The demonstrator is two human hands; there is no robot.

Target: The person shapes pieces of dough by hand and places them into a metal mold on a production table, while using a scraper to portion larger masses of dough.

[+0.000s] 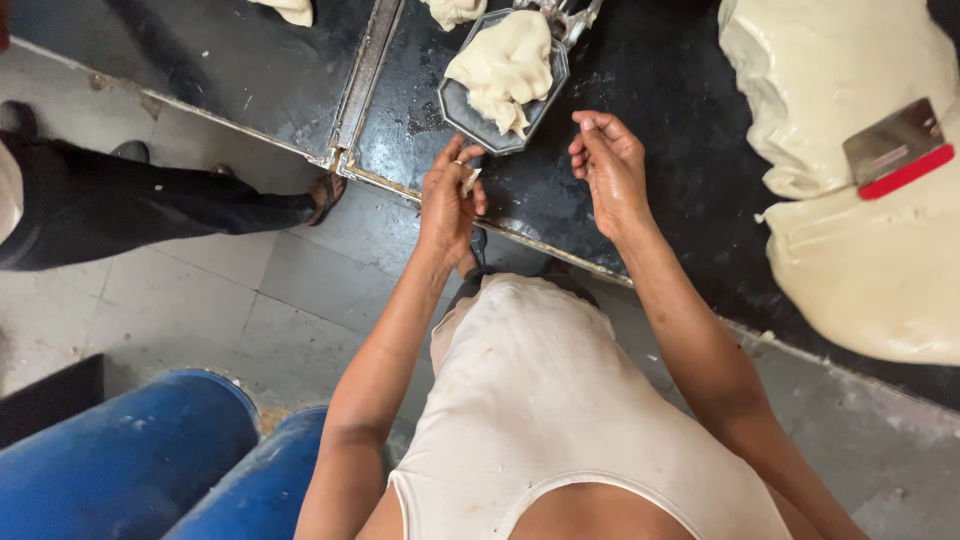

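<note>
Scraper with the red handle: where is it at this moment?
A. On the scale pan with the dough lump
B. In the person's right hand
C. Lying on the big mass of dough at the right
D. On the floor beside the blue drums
C: the scraper rests on the large dough mass, apart from both hands.

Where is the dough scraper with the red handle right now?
In the head view, far right: the scraper lies on the large dough mass on the black table, beyond the right hand.
</note>
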